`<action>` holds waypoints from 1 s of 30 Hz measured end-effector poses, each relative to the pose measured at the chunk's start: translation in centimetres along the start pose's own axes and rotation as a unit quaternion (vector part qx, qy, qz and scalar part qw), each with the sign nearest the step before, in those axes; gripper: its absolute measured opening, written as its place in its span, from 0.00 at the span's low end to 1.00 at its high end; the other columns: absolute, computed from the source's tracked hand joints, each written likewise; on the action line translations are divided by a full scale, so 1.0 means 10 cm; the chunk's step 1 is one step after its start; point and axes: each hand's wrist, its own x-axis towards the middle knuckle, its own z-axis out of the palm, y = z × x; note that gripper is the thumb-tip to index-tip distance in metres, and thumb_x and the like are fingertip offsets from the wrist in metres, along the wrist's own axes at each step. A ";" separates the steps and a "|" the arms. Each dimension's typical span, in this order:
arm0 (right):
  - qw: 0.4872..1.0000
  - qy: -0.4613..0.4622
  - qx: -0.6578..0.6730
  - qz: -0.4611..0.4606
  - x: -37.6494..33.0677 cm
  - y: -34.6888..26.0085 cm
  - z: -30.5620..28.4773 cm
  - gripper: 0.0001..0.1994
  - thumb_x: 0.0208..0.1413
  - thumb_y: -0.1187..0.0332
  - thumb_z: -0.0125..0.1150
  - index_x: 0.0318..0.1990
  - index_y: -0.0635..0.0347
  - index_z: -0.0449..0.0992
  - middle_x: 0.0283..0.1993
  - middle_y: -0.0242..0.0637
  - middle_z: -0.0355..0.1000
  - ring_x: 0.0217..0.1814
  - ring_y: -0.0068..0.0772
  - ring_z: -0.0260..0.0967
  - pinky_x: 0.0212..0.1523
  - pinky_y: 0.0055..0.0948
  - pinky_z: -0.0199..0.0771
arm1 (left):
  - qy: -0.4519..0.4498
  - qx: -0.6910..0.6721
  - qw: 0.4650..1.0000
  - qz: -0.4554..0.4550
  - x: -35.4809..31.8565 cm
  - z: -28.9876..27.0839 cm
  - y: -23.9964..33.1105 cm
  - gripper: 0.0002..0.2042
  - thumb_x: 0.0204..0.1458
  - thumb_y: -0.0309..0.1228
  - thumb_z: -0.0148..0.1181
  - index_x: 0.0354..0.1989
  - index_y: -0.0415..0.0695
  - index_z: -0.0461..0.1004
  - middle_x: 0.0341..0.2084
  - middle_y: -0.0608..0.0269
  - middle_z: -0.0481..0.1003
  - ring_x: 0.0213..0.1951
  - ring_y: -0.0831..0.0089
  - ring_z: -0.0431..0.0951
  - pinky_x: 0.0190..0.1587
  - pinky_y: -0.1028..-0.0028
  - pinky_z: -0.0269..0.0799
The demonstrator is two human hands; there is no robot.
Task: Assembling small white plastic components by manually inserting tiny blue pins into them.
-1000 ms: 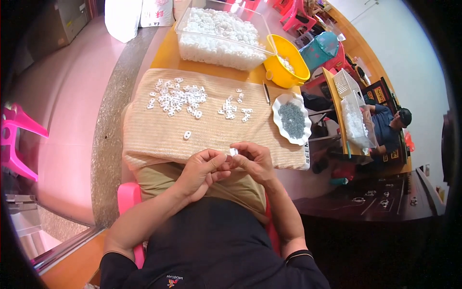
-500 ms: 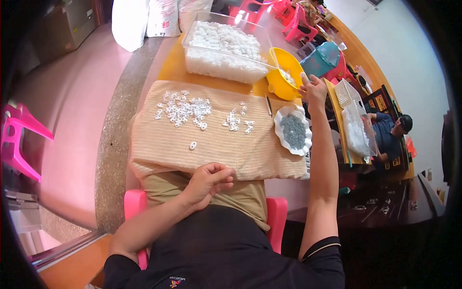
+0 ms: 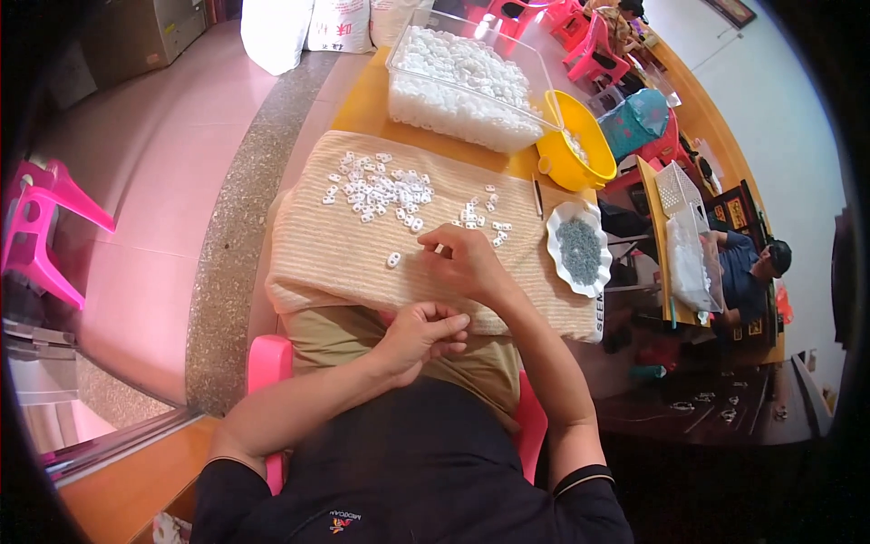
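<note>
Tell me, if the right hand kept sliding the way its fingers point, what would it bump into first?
Probably the lone white piece lying on the striped cloth, just beyond the right hand. The fingers point toward the person's left, though depth is hard to judge here.

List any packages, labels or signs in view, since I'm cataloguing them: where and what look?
White sacks: floor at the table's far end, bulging, coloured print.
Towel label: right hem of the striped towel, dark letters.
Framed pictures: right wall, dark frames.

Bright, even daylight — soft shadows, pink-tinted floor glare, strong fisheye bending and black vignetting at the rim.
</note>
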 end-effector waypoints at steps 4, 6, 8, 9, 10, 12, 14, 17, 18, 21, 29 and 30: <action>0.997 -0.018 -0.055 -0.044 0.06 -0.05 0.08 0.11 0.49 0.72 0.63 0.41 0.60 0.79 0.35 0.40 0.75 0.31 0.33 0.73 0.32 0.28 0.73 | 0.008 0.013 1.000 -0.005 -0.02 0.02 0.01 0.06 0.53 0.28 0.63 0.33 0.42 0.72 0.31 0.67 0.73 0.33 0.78 0.76 0.36 0.77 0.78; 0.995 -0.026 -0.073 -0.058 0.07 -0.08 0.16 0.11 0.49 0.70 0.62 0.42 0.59 0.79 0.36 0.41 0.75 0.33 0.38 0.74 0.34 0.31 0.73 | 0.006 0.012 1.000 -0.004 -0.02 0.01 0.00 0.06 0.53 0.28 0.62 0.35 0.42 0.72 0.32 0.66 0.73 0.33 0.78 0.76 0.36 0.77 0.78; 0.993 -0.033 -0.092 -0.072 0.08 -0.14 0.22 0.12 0.50 0.67 0.62 0.43 0.58 0.78 0.37 0.42 0.74 0.35 0.43 0.74 0.35 0.35 0.74 | 0.007 0.011 1.000 -0.001 -0.02 0.01 -0.01 0.06 0.53 0.28 0.62 0.36 0.41 0.72 0.32 0.66 0.74 0.33 0.78 0.76 0.36 0.77 0.78; 0.988 -0.064 -0.131 -0.052 0.09 -0.20 0.23 0.12 0.51 0.65 0.61 0.42 0.57 0.78 0.38 0.42 0.73 0.36 0.45 0.74 0.37 0.37 0.74 | 0.007 0.013 1.000 0.002 -0.01 0.01 -0.02 0.06 0.53 0.27 0.62 0.36 0.41 0.72 0.33 0.66 0.74 0.33 0.78 0.76 0.36 0.77 0.78; 0.980 -0.095 -0.171 -0.033 0.10 -0.23 0.23 0.12 0.51 0.64 0.61 0.42 0.57 0.78 0.39 0.42 0.72 0.37 0.48 0.73 0.38 0.40 0.74 | 0.006 0.013 1.000 0.003 -0.01 0.00 -0.03 0.06 0.53 0.27 0.62 0.36 0.41 0.72 0.33 0.66 0.74 0.33 0.78 0.76 0.36 0.77 0.78; 0.980 -0.092 -0.175 -0.039 0.09 -0.25 0.22 0.11 0.52 0.63 0.60 0.40 0.57 0.78 0.39 0.42 0.72 0.37 0.48 0.73 0.38 0.40 0.74 | 0.007 0.011 1.000 0.002 0.01 -0.01 -0.05 0.07 0.53 0.26 0.61 0.39 0.41 0.72 0.35 0.66 0.74 0.34 0.77 0.75 0.36 0.77 0.78; 0.979 -0.088 -0.178 -0.044 0.06 -0.26 0.21 0.10 0.53 0.63 0.59 0.39 0.57 0.77 0.39 0.42 0.72 0.37 0.49 0.73 0.37 0.40 0.74 | 0.007 0.010 1.000 0.003 0.00 0.00 -0.03 0.07 0.53 0.26 0.61 0.39 0.41 0.72 0.35 0.66 0.74 0.35 0.77 0.75 0.36 0.76 0.78; 0.980 -0.071 -0.182 -0.036 -0.01 -0.25 0.18 0.09 0.53 0.64 0.58 0.36 0.58 0.76 0.39 0.43 0.72 0.37 0.49 0.73 0.38 0.41 0.74 | 0.014 0.013 1.000 -0.004 -0.01 0.01 -0.02 0.08 0.53 0.26 0.61 0.40 0.40 0.73 0.35 0.65 0.74 0.35 0.77 0.75 0.36 0.76 0.78; 0.979 -0.067 -0.189 -0.031 -0.03 -0.24 0.17 0.08 0.53 0.64 0.58 0.36 0.58 0.76 0.39 0.43 0.73 0.37 0.49 0.73 0.38 0.41 0.73 | 0.020 0.020 1.000 -0.008 -0.01 0.02 -0.02 0.08 0.53 0.26 0.61 0.40 0.40 0.73 0.35 0.64 0.74 0.36 0.77 0.75 0.36 0.76 0.78; 0.976 -0.059 -0.210 -0.016 -0.14 -0.20 0.13 0.08 0.53 0.64 0.58 0.35 0.58 0.76 0.38 0.43 0.73 0.38 0.48 0.73 0.38 0.41 0.73 | 0.030 0.029 0.999 -0.007 -0.02 0.03 -0.03 0.07 0.53 0.26 0.61 0.39 0.40 0.72 0.34 0.64 0.74 0.35 0.77 0.76 0.36 0.77 0.78; 0.981 -0.044 -0.188 -0.002 -0.27 -0.15 -0.03 0.09 0.50 0.66 0.61 0.37 0.59 0.77 0.38 0.42 0.73 0.38 0.46 0.74 0.39 0.39 0.74 | 0.036 0.013 0.999 0.018 0.01 0.00 -0.05 0.05 0.53 0.26 0.62 0.33 0.41 0.73 0.29 0.65 0.74 0.31 0.78 0.76 0.35 0.78 0.78; 0.989 -0.010 -0.142 -0.026 -0.26 -0.10 -0.03 0.09 0.50 0.67 0.61 0.38 0.59 0.77 0.38 0.42 0.73 0.38 0.46 0.74 0.39 0.39 0.74 | 0.039 0.010 0.999 0.022 0.01 0.00 -0.05 0.04 0.53 0.26 0.62 0.32 0.41 0.73 0.28 0.66 0.74 0.30 0.78 0.76 0.35 0.78 0.78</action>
